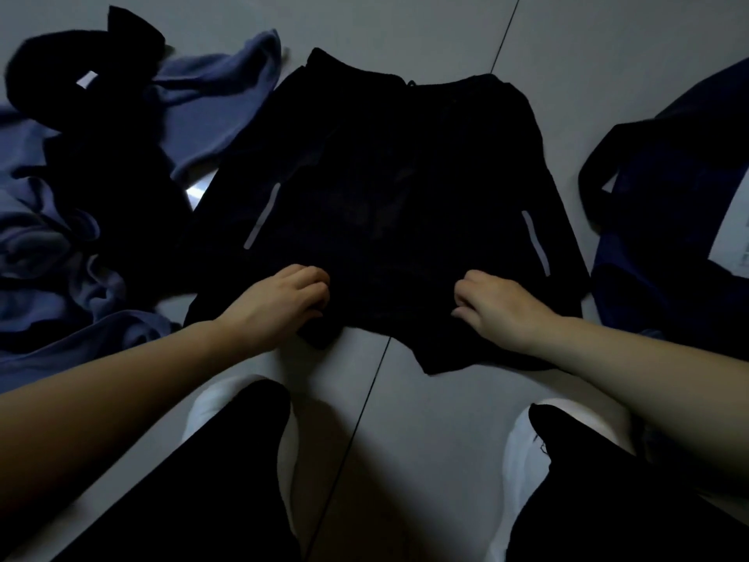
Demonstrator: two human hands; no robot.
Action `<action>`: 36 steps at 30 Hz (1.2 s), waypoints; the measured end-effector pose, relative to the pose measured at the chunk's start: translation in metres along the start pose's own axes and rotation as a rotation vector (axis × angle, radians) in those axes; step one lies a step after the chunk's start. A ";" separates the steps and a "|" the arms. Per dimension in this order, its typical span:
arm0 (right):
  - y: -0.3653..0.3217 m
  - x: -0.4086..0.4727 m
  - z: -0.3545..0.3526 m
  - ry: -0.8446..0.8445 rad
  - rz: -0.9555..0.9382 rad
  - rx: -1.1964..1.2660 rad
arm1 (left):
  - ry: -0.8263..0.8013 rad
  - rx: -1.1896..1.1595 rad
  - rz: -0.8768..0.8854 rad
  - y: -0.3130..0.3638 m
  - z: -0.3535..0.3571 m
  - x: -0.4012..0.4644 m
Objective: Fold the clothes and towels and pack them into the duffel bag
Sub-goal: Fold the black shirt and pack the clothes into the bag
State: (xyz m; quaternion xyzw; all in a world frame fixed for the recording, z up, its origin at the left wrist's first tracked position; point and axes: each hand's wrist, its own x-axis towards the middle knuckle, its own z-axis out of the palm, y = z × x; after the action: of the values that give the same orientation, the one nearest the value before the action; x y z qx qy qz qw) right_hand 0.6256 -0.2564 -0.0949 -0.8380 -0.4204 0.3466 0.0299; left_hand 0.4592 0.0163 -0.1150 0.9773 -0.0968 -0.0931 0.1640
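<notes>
Two hands pinch the near hem of the black shorts point(377, 204), spread flat on the floor point(446, 440): left hand point(283, 306) at one leg, right hand point(496, 308) at the other. Blue towels point(52, 253) lie heaped to the left, the duffel bag point(668, 204) to the right.

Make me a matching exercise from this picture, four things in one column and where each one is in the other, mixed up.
Things:
1. black shorts
2. blue towel
3. duffel bag
4. white shoes

Places:
A. right edge of the floor
B. left, in a crumpled heap
C. nearest the camera, under the legs
D. centre, spread flat, both hands gripping the hem

Pairs: 1-D, 2-B, 3-A, 4-C
</notes>
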 end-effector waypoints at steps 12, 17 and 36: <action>-0.044 -0.024 -0.007 -0.446 -0.348 -0.194 | -0.369 -0.008 0.364 0.046 -0.001 -0.015; -0.026 0.004 -0.031 -0.029 -0.152 0.105 | -0.069 -0.425 -0.084 0.053 -0.015 0.014; 0.013 -0.012 -0.031 0.339 0.263 0.224 | 0.227 -0.168 -0.560 -0.008 -0.032 0.027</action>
State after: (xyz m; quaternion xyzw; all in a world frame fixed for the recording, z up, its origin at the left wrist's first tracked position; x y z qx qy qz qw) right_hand 0.6485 -0.2655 -0.0689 -0.9232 -0.2557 0.2465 0.1472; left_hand 0.4937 0.0269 -0.0920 0.9531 0.2032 -0.0326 0.2219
